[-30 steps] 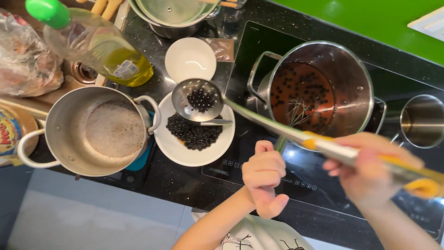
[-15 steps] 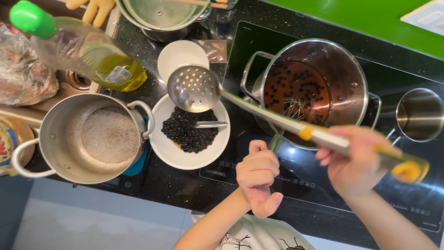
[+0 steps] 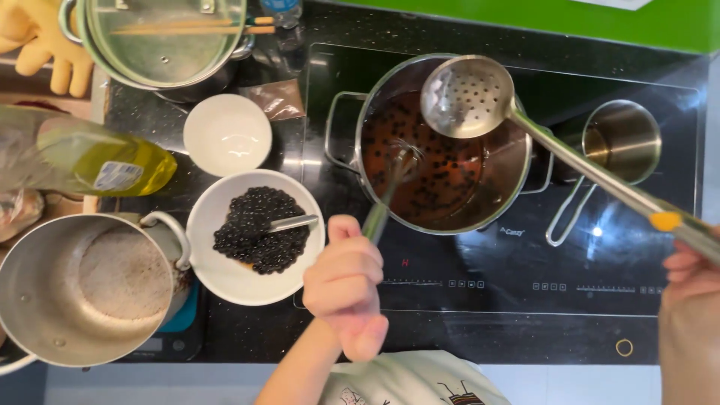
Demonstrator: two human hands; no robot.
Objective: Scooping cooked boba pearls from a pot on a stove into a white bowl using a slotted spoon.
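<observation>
My right hand, at the right edge, grips the long handle of a perforated metal skimmer. The skimmer's empty bowl hovers over the far rim of a steel pot holding dark liquid and black pearls. My left hand is a closed fist at the front of the cooktop. The greenish handle of a whisk standing in the pot runs into that fist. To the left, a white bowl holds a heap of black pearls and a small spoon.
A black induction cooktop carries the pot and a small steel cup. On the left are a large steel pan, an empty white bowl, an oil bottle, and a lidded pot with chopsticks.
The skimmer held black pearls over the white bowl, emptied them there, then swung right to hover over the pot. My left fist has stayed near the whisk handle.
</observation>
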